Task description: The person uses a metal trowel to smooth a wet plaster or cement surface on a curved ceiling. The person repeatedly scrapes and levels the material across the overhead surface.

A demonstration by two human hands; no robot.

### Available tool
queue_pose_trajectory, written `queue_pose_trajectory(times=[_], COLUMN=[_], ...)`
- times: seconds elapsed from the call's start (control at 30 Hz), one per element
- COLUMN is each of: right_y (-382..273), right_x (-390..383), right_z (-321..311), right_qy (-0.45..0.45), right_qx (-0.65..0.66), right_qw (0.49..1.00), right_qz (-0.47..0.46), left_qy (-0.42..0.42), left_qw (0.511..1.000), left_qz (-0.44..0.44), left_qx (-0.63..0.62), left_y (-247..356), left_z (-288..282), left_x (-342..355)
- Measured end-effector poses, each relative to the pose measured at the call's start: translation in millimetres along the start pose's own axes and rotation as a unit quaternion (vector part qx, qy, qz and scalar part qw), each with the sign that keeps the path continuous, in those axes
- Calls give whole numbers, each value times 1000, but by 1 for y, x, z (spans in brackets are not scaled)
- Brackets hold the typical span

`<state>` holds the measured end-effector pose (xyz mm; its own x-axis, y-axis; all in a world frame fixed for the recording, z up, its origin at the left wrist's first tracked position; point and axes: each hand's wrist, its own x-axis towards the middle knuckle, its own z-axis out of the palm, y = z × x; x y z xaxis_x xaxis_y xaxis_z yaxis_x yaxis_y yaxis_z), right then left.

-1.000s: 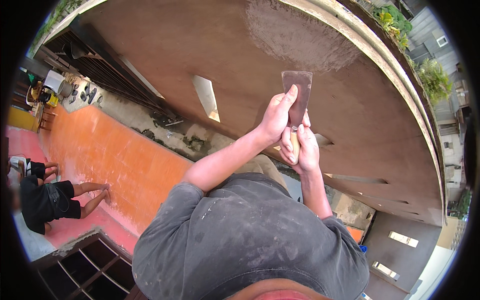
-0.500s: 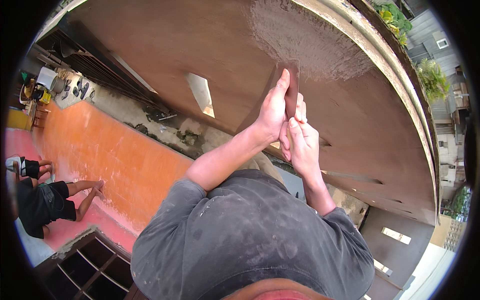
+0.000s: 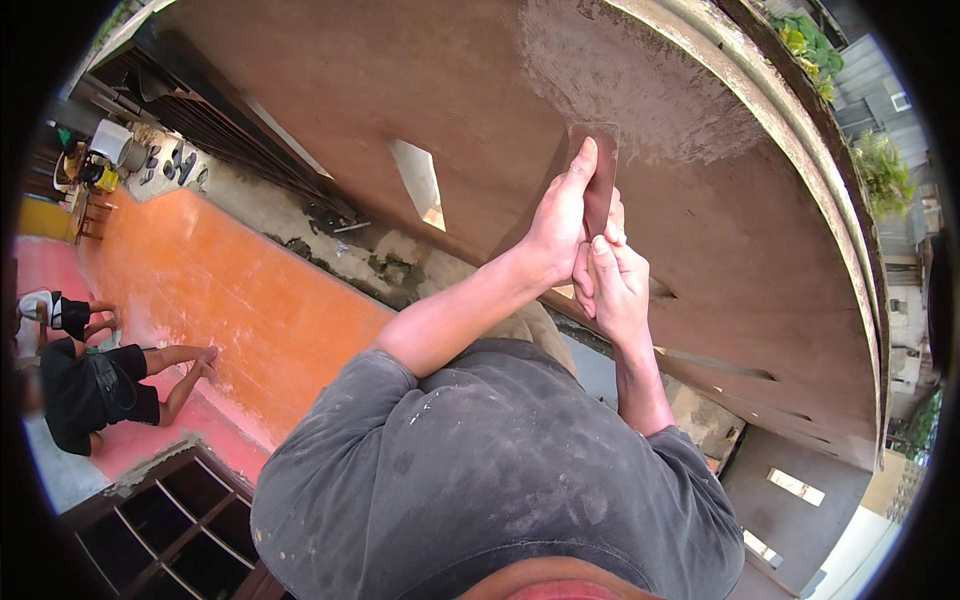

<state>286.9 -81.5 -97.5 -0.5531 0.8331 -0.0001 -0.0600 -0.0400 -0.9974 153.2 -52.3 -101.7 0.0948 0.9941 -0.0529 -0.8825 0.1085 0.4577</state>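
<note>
A flat, rectangular plastering trowel (image 3: pixel 603 180), coated in brown, lies close against the brown plastered wall (image 3: pixel 480 110). My left hand (image 3: pixel 560 225) is closed on its blade, the thumb stretched up along the face. Just below, my right hand (image 3: pixel 620 292) is closed at the trowel's lower end, touching the left; the handle is hidden by my hands. Beyond the blade's top edge is a rough, lighter patch of plaster (image 3: pixel 640 85), while the surface around it looks smoother.
A pale curved ledge (image 3: pixel 800 180) runs along the wall's top. Narrow openings, one a slanted window hole (image 3: pixel 418 185), pierce the wall. Down on the left are an orange floor (image 3: pixel 250 300) and two people, one in black (image 3: pixel 95 395). A dark grid frame (image 3: pixel 165 530) sits lower left.
The whole scene has shifted slightly rightward in view. Both hands keep their hold on the trowel, which stays at nearly the same spot on the wall.
</note>
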Motion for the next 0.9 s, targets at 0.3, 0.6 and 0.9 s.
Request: queue_pose_trajectory(times=[0.3,0.6,0.9], right_y=[-1,4,11], right_x=[2,18,25], right_z=[21,38,40], right_qy=[33,26,15], right_qx=[10,-11,63], right_qw=[999,999,998], right_qz=[-2,-22,13], left_qy=[20,33,-3], left_qw=[1000,999,1000], left_qz=[-11,-18,-18], left_qx=[8,-6,20], left_y=[8,25,35], left_z=[2,-6,-29], left_x=[-7,-8,-4])
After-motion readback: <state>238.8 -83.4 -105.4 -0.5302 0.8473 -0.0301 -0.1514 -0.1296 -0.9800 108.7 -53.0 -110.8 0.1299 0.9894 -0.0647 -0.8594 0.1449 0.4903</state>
